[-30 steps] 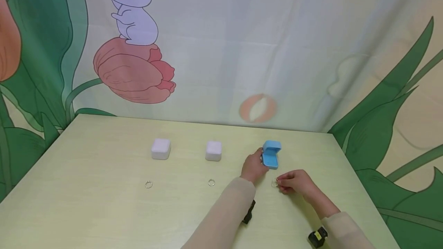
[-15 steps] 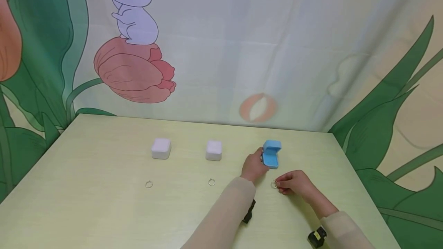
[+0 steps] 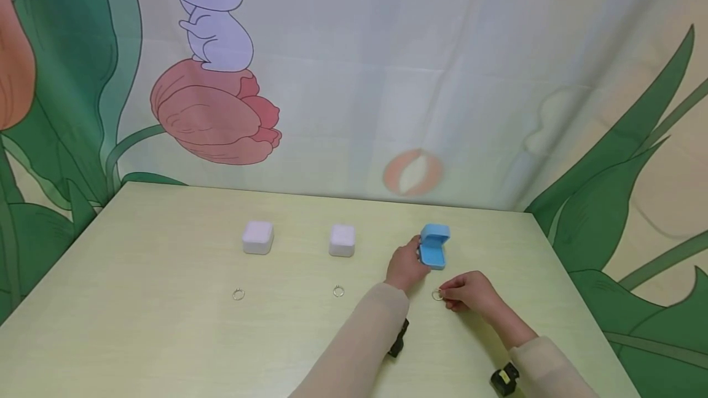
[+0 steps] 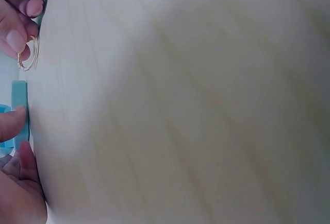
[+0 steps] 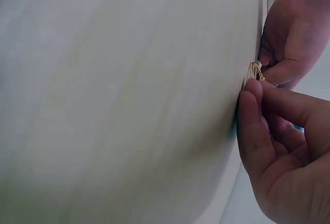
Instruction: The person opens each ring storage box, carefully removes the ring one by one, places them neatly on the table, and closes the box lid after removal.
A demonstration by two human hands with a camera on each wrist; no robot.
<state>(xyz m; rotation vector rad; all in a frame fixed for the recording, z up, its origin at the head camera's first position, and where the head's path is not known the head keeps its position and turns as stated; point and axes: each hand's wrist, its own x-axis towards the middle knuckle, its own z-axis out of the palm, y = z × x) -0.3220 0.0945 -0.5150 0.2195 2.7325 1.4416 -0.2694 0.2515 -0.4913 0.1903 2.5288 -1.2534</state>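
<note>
A blue ring box (image 3: 433, 255) stands with its lid raised on the right part of the table. My left hand (image 3: 406, 266) grips its near left side; in the left wrist view, thumb and a finger lie on either side of the box's blue base (image 4: 20, 112). My right hand (image 3: 474, 292) pinches a thin gold ring (image 3: 436, 295) between thumb and fingertips, just in front of the box. The right wrist view shows the gold ring (image 5: 254, 70) sticking up past the fingertips, with my left hand (image 5: 296, 44) beyond it.
Two closed pale lilac boxes (image 3: 257, 238) stand in a row to the left of the blue one. In front of each lies a ring (image 3: 238, 294) on the light wooden table (image 3: 138, 324). A printed curtain (image 3: 343, 78) hangs behind the table's back edge.
The ring in my right hand has turned a little and shifted slightly left, and more of its loop shows. My left hand and the blue box have stayed put.
</note>
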